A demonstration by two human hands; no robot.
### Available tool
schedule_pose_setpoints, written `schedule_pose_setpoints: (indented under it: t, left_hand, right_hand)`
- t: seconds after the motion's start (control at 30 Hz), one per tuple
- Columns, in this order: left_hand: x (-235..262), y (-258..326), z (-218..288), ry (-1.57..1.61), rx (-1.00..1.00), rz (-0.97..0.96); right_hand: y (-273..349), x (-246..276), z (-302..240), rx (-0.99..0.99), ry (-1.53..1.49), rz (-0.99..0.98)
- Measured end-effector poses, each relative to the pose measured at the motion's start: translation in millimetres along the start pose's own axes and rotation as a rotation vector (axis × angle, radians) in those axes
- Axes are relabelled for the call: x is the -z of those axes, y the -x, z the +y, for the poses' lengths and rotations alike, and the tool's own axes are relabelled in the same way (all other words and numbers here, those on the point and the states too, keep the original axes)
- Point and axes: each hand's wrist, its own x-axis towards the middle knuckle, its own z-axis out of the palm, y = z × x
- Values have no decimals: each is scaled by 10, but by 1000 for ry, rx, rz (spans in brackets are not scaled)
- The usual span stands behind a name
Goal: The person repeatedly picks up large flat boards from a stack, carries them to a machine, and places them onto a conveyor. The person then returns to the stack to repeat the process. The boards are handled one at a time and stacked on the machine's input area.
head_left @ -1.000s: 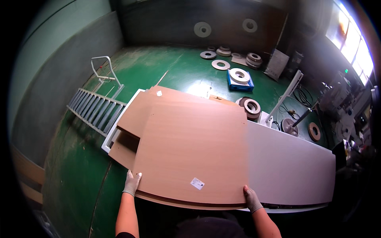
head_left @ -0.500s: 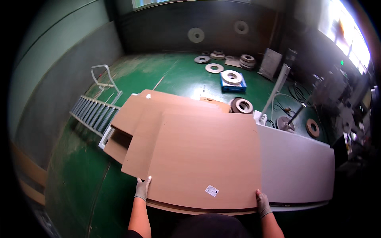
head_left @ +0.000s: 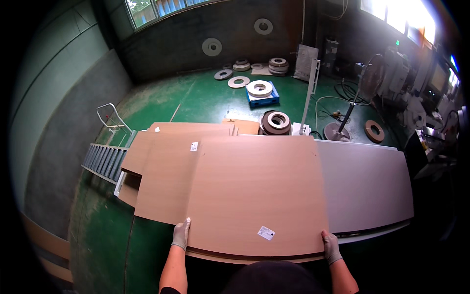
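A large tan wooden panel [head_left: 254, 191] lies on top of a stack, with a white printed label [head_left: 266, 232] near its front edge. My left hand [head_left: 181, 234], in a pale glove, grips the panel's left edge near the front corner, thumb on top. At the front right corner my right hand [head_left: 331, 246], gloved too, holds the opposite edge with its thumb over the top. The fingers of both hands are partly hidden under the panel. Beneath it, another tan panel [head_left: 166, 181] sticks out to the left and carries a small label [head_left: 194, 146].
A pale grey-white panel [head_left: 367, 186] extends to the right of the stack. Left of it stands a metal cart with a slatted bed [head_left: 105, 160]. Beyond are edge-banding rolls [head_left: 278, 121], a blue box [head_left: 263, 98] with white rolls, and a standing fan [head_left: 346, 115] with cables on the green floor.
The top panel has shifted right over the panels below, uncovering a label on the lower panel. Both hands keep their grip on it. The view has turned to the right.
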Motion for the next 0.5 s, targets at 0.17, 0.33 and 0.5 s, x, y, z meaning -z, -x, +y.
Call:
schedule_pose_setpoints:
  t: [0.17,0.33,0.5]
  left_hand:
    - [-393,-67,214,-289,-131,-18]
    - [-1017,-123,734,-425,-236,-140]
    - [-1724,-107,1095,-545,-318,-264]
  right_hand:
    - [265,419,457,-67,-170,78]
    - [668,706,773,-164,-342,192]
    - [1054,956,940,-257,-396,326]
